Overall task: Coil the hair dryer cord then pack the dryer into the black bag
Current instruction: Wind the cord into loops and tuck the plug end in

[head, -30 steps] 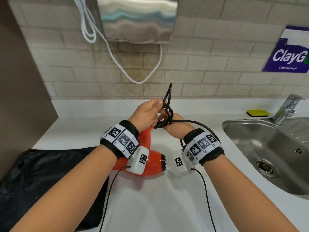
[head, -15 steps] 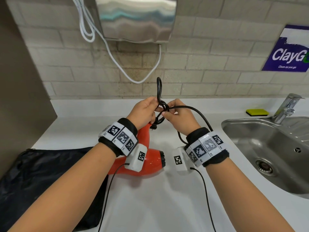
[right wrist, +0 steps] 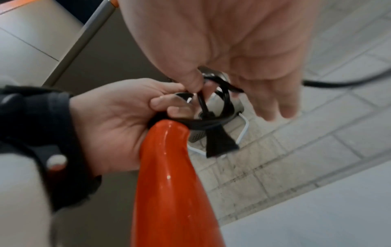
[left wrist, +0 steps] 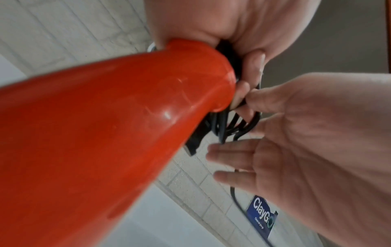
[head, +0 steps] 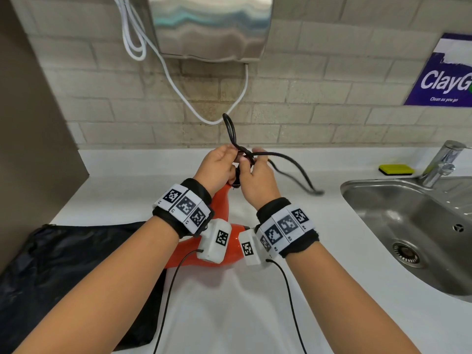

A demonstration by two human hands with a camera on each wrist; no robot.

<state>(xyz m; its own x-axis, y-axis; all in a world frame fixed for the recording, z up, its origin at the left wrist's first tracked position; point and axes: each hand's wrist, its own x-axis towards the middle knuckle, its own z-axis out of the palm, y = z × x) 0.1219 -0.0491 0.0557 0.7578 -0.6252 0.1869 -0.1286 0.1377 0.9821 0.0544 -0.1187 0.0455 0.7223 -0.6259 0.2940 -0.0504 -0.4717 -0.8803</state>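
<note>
Where the two forearms enter the head view, we note a black bag (head: 63, 272) lying flat on the white counter (head: 229, 315) at the near left, its right edge just beside the body of the orange hair dryer (head: 231, 251). The dryer body rests on the counter beneath the wrists, with its handle angled up and away toward the hands. Beyond it, the left hand (head: 217, 167) is curled around the handle end and around the gathered black loops of the cord (head: 293, 162), holding both together; the wrist views confirm the fingers wrapped over the bundle at the handle tip. The right hand (head: 256, 176) sits just beside the left and pinches a strand of the cord between thumb and forefinger, while its other fingers (right wrist: 281, 100) hang extended and loose. One loop of cord stands up above the hands, and a free length trails to the right and comes down near the counter short of the steel sink (head: 408, 226). Farther back we record a yellow sponge (head: 396, 169) beside the tap (head: 441, 162), and on the tiled wall a steel hand dryer (head: 212, 26) with a white cable (head: 178, 90).
</note>
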